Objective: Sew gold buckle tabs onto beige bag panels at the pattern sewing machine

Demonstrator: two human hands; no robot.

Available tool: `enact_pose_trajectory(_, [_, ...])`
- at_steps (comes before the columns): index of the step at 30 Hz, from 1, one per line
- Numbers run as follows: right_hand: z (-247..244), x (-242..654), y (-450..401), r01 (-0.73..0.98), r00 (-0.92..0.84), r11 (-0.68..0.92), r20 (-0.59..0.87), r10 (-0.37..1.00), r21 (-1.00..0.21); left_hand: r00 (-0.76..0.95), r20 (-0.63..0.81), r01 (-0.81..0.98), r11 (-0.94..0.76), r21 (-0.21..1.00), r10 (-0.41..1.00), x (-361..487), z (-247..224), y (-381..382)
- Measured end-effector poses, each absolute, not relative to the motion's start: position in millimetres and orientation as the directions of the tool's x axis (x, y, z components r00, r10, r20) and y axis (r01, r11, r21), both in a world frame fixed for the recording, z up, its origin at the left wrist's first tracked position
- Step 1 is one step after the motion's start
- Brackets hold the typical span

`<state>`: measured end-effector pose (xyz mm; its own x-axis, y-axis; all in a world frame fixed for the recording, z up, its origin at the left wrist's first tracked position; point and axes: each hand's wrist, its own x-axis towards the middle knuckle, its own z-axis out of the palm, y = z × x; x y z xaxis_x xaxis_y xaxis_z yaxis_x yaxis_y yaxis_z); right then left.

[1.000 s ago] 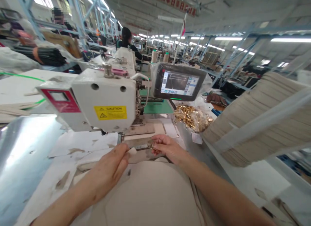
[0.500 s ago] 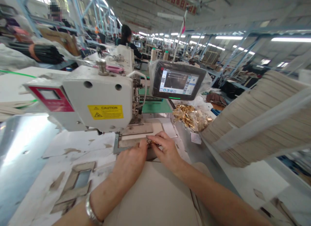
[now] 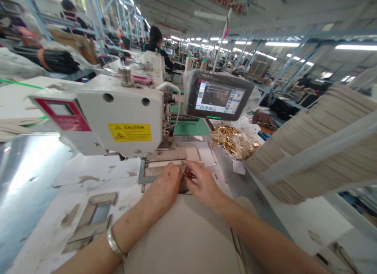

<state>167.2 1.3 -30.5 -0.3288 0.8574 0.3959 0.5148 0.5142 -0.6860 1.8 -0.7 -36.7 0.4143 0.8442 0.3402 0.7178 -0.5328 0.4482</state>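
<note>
Both hands meet in front of the sewing machine head, over the near edge of a beige panel. Thumb and fingers of my right hand pinch a small gold-coloured metal piece. My left hand is closed at the other end of this piece, its fingertips partly hidden behind the knuckles. A flat metal clamp frame lies just beyond my left hand. The exact shape of the metal piece is mostly covered by fingers.
A control screen stands behind my hands. Right of it lies a pile of gold-coloured metal pieces in clear plastic. A tied stack of beige pieces leans at the right. A cut-out template lies at the left.
Both hands stay together at nearly the same spot, with the fingers shifted slightly around the metal piece. The whole view has moved a little.
</note>
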Motion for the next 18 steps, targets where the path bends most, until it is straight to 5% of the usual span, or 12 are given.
enact_pose_trajectory(3, [-29, 167, 0, 0.564, -0.376, 0.492, 0.324, 0.868, -0.663, 0.442, 0.349, 0.690, -0.562, 0.457, 0.826, 4, -35, -1])
enact_pose_trajectory(11, [-20, 169, -2, 0.589, -0.409, 0.415, 0.187, 0.893, -0.694, 0.459, 0.179, 0.870, -0.481, 0.108, 0.870, -3, -8, -13])
enact_pose_trajectory(18, [-12, 166, 1, 0.650, -0.414, 0.357, 0.082, 0.907, -0.671, 0.480, 0.363, 0.856, -0.517, 0.004, 0.798, 0, -12, -6])
